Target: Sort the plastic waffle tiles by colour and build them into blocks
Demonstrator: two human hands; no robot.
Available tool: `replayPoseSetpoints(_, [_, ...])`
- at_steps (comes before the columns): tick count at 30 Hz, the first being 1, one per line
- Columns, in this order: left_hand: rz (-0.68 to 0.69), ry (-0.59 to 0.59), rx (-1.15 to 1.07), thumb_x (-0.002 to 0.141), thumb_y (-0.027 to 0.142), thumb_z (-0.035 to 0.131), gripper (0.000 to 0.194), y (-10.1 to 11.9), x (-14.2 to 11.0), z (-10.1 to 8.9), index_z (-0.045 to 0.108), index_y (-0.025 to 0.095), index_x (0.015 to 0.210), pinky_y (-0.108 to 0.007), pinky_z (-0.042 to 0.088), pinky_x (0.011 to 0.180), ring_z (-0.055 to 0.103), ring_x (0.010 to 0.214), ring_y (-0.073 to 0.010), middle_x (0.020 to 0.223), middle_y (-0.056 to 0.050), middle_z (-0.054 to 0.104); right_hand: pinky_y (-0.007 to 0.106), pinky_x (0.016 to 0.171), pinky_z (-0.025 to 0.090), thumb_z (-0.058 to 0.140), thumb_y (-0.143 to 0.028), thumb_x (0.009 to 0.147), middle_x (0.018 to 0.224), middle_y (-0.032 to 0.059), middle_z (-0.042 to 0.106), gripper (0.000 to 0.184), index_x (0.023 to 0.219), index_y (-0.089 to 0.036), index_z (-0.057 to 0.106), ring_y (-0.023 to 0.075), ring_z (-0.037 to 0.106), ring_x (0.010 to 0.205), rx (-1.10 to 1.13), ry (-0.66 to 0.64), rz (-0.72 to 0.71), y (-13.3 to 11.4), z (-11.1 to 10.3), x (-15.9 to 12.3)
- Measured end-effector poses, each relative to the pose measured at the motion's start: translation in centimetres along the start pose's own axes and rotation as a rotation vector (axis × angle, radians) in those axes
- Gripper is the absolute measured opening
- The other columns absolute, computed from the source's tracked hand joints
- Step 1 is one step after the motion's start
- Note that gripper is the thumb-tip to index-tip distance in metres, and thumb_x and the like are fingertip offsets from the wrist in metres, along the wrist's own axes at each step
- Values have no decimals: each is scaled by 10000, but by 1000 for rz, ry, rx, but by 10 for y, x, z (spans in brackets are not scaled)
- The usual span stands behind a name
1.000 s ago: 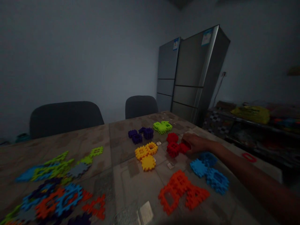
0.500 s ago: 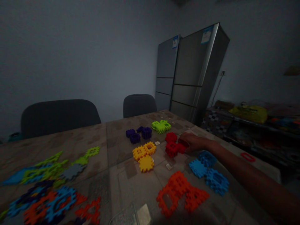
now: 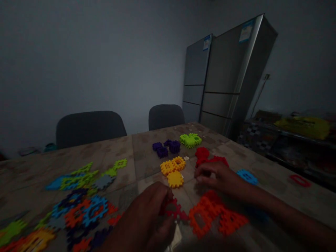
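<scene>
The step in hand appears to be handling a single red toothed piece (image 3: 175,209). The left hand (image 3: 147,213) seems to pinch it between fingers and thumb over the near part of the surface (image 3: 143,171), just left of the orange toothed pieces (image 3: 204,206). The right hand (image 3: 219,176) has its fingers loosely curled in front of the red stacks (image 3: 202,154), which stand toward the right edge; the light is too dim to tell whether it holds anything.

Toward the far right corner lie the lime-green stacks (image 3: 189,140), with the purple stacks (image 3: 175,146) nearer and the yellow stacks (image 3: 175,179) nearer still. A blue toothed piece (image 3: 248,177) shows beyond the right forearm, and a red ring (image 3: 293,178) lies close to the right edge. A mixed heap (image 3: 78,213) spreads over the left part of the surface, toward the near left corner.

As a judgement, the next move calls for a steady pinch and some clearance: the orange toothed pieces are just beside the held one, and the way to the red stacks passes the right hand.

Half a second ago the right hand was at the red stacks and no left hand showed. Now the right hand is nearer the wearer, the left hand and its piece are in view, and the right forearm hides most of the blue group.
</scene>
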State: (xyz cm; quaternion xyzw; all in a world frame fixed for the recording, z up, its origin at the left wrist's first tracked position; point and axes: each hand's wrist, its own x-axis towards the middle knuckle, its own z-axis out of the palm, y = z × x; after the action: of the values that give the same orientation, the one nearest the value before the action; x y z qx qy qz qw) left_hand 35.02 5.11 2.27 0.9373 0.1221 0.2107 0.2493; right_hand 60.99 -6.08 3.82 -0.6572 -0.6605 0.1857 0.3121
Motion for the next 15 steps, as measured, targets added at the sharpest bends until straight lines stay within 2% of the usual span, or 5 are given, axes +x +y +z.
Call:
replayPoseSetpoints(4, [145, 64, 84, 832, 129, 447, 197, 4, 6, 11, 460, 256, 982, -295, 487, 616, 612, 776, -203, 922, -6, 591, 221, 548, 365, 666, -329, 837, 695, -12, 611, 166, 846, -168, 705, 122, 525, 629, 249, -43, 129, -36, 40, -5])
replayPoseSetpoints(9, [250, 140, 280, 833, 93, 421, 202, 6, 12, 19, 458, 239, 968, -354, 547, 618, 627, 768, -232, 895, -26, 601, 195, 487, 297, 679, -203, 733, 592, -59, 505, 68, 718, -157, 632, 84, 430, 543, 364, -98, 283, -45, 57, 1])
replayPoseSetpoints(12, [354, 220, 409, 841, 115, 420, 294, 4, 11, 13, 499, 218, 1104, -365, 603, 687, 662, 861, -241, 1005, -63, 653, 199, 502, 308, 661, -191, 720, 594, -53, 521, 59, 690, -163, 619, 88, 447, 556, 282, -57, 273, -36, 45, 6])
replayPoseSetpoints(15, [398, 255, 516, 898, 240, 471, 441, -17, -6, 3, 462, 221, 1338, -301, 618, 793, 658, 1043, -223, 1248, -69, 626, 213, 531, 354, 660, -292, 743, 617, -23, 575, 152, 666, -166, 623, 108, 501, 588, 154, 73, 319, -10, 6, 12])
